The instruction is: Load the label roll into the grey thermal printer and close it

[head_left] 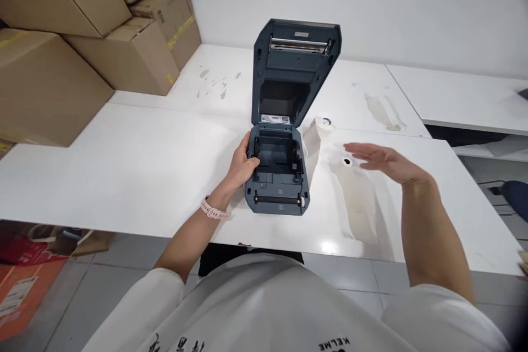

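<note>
A dark grey label printer [276, 182] stands on the white table, its lid [284, 71] raised and leaning back. Inside, the roll bay looks bare, and a black roller runs across the front. My left hand [242, 165] grips the printer's left side, thumb over the rim and fingers partly hidden behind it. To the right of the printer, my right hand [377, 160] hovers open, fingers stretched out and nothing in it. Just left of those fingertips lies a small white paper roll [347, 161], with a long strip [358, 206] trailing toward me. Another white roll [324, 124] sits behind, close to the printer's right side.
Cardboard boxes [124, 55] are stacked on the table at the back left, against the wall. Worn patches [383, 111] mark the tabletop. An orange box [25, 297] and a paper bag [93, 239] stand on the floor at left. A shelf [487, 148] lies at right.
</note>
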{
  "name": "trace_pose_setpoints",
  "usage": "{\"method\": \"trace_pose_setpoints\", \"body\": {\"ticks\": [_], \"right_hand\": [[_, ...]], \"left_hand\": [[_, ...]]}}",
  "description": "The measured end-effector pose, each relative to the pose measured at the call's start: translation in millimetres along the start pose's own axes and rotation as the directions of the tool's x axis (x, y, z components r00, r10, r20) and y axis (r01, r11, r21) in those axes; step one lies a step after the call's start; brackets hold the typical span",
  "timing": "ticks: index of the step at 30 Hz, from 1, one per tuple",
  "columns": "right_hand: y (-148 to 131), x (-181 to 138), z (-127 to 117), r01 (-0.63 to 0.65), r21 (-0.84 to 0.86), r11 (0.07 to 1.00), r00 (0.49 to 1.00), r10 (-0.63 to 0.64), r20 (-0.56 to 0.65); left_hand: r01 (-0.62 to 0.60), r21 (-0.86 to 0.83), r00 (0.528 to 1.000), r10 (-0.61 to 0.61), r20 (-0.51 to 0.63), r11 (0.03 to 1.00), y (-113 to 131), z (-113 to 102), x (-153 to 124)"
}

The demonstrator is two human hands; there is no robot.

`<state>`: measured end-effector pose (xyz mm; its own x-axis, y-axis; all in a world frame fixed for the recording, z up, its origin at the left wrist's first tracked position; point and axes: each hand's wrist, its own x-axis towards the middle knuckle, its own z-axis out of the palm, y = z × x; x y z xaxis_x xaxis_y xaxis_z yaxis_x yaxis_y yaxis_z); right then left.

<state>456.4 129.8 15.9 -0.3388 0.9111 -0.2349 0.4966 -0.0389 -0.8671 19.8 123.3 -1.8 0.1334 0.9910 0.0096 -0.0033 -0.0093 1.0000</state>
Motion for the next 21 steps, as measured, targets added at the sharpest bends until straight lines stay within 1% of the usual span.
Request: {"method": "trace_pose_setpoints", "body": {"ticks": [1, 3, 5, 7, 9, 10, 11, 12, 13, 14, 16, 18, 19, 21], "right_hand": [[0.0, -5.4, 8.3, -0.002, -0.035, 0.999, 1.000, 0.003, 0.028], [-6.5, -9.0, 27.3, 0.016, -0.106, 0.994, 0.999, -0.011, 0.045], [-22.3, -8.2, 42.4, 0.036, -0.112, 0.993, 0.996, -0.026, 0.089], [-48.3, -7.4, 51.0, 0.089, -0.023, 0.996, 0.978, -0.083, 0.191], [-83.9, -7.0, 57.8, 0.201, 0.049, 0.978, 0.939, -0.207, 0.276], [-104.0, -5.9, 63.1, 0.278, 0.031, 0.960, 0.917, -0.275, 0.291], [-124.4, -3.3, 70.7, 0.350, -0.044, 0.936, 0.899, -0.323, 0.296], [-143.8, 1.4, 80.7, 0.398, -0.165, 0.902, 0.895, -0.342, 0.287], [-161.0, 8.5, 92.9, 0.443, -0.308, 0.842, 0.889, -0.366, 0.276], [-174.7, 18.0, 106.6, 0.466, -0.452, 0.761, 0.885, -0.395, 0.248], [-189.6, 42.5, 134.3, 0.426, -0.694, 0.580, 0.891, -0.404, 0.209], [-188.9, 68.7, 156.3, 0.354, -0.829, 0.433, 0.909, -0.367, 0.196], [-184.6, 80.2, 163.9, 0.333, -0.863, 0.380, 0.917, -0.345, 0.202], [-173.4, 96.2, 172.1, 0.329, -0.891, 0.314, 0.920, -0.319, 0.227]], "left_hand": [[-0.010, -0.002, 1.000, 0.010, 0.004, 1.000, 0.3, 0.1, -0.4], [-0.026, -0.008, 1.000, 0.026, 0.012, 1.000, 0.7, 0.5, -1.1], [-0.034, -0.011, 0.999, 0.034, 0.012, 0.999, 1.0, 0.8, -1.4], [-0.020, -0.008, 1.000, 0.020, 0.001, 1.000, 1.0, 1.0, -0.9], [0.007, -0.006, 1.000, -0.007, -0.003, 1.000, 0.4, 0.9, -0.1], [0.018, -0.009, 1.000, -0.018, 0.001, 1.000, 0.0, 0.9, 0.5], [0.025, -0.012, 1.000, -0.025, 0.007, 1.000, -0.5, 0.9, 1.0], [0.027, -0.015, 1.000, -0.027, 0.010, 1.000, -1.0, 0.9, 1.5], [0.030, -0.017, 1.000, -0.030, 0.010, 0.999, -1.6, 1.0, 2.0], [0.035, -0.016, 0.999, -0.035, 0.003, 0.999, -2.2, 1.2, 2.5], [0.043, -0.012, 0.999, -0.043, -0.016, 0.999, -3.7, 1.4, 3.3], [0.042, -0.006, 0.999, -0.042, -0.025, 0.999, -5.4, 1.5, 3.9], [0.038, -0.002, 0.999, -0.038, -0.025, 0.999, -6.2, 1.4, 4.1], [0.027, 0.006, 1.000, -0.027, -0.016, 1.000, -7.5, 1.2, 4.1]]}}
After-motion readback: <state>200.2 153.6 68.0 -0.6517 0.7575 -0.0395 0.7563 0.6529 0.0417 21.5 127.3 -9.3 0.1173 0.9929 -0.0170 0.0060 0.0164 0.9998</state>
